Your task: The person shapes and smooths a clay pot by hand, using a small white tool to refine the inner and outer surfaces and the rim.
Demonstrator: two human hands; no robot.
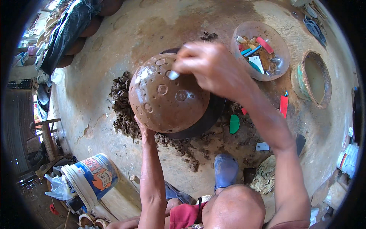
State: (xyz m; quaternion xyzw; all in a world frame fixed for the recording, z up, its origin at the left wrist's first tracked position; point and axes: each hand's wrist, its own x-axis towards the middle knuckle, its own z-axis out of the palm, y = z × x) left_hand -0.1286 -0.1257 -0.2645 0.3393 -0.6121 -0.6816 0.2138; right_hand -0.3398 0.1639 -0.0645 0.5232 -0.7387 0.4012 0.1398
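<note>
A round brown clay pot (150,101), wet and shiny, rests tilted in a dark basin-like base (213,110). Ring-shaped marks and small pits dot its surface. My right hand (207,63), smeared by motion, is closed over the pot's upper right. From its pinch sticks a small white cylindrical piece (173,75), at or just above the clay beside one ring; contact is unclear. Low on the pot's left side, my left hand (144,128) is against the clay, its fingers hidden behind the curve.
Clay scraps (122,110) lie around the base. At the upper right stand a clear tub (280,70) of scrapers and a pot of cloudy water (303,86). A green half-disc (234,124) and red strip (283,106) lie nearby. A white-blue bucket (78,179) stands lower left.
</note>
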